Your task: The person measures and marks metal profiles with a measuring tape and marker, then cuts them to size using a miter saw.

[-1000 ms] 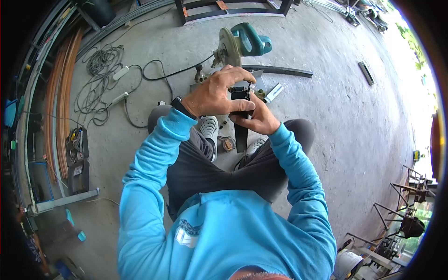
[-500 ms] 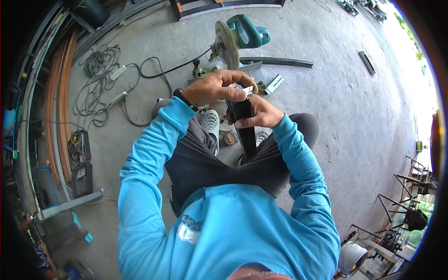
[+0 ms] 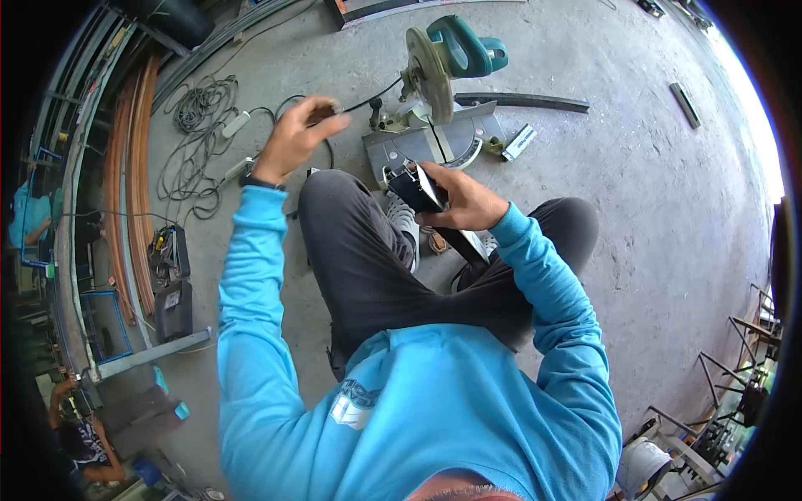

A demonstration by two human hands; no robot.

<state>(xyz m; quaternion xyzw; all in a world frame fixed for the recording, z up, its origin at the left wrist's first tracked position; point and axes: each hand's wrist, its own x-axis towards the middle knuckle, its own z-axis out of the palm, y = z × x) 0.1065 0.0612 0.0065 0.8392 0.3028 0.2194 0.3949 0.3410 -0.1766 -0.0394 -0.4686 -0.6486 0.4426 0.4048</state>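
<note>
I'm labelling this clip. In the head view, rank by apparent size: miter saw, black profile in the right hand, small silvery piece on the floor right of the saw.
1. miter saw, clearly largest.
2. black profile, nearer the camera and partly covered by the right hand.
3. small silvery piece, smallest.

Workshop floor clutter
A teal miter saw [image 3: 443, 75] stands on concrete [image 3: 643, 200]; tangled cables [image 3: 194, 125] lie left, a dark bar [image 3: 535, 101] beyond it.
</note>
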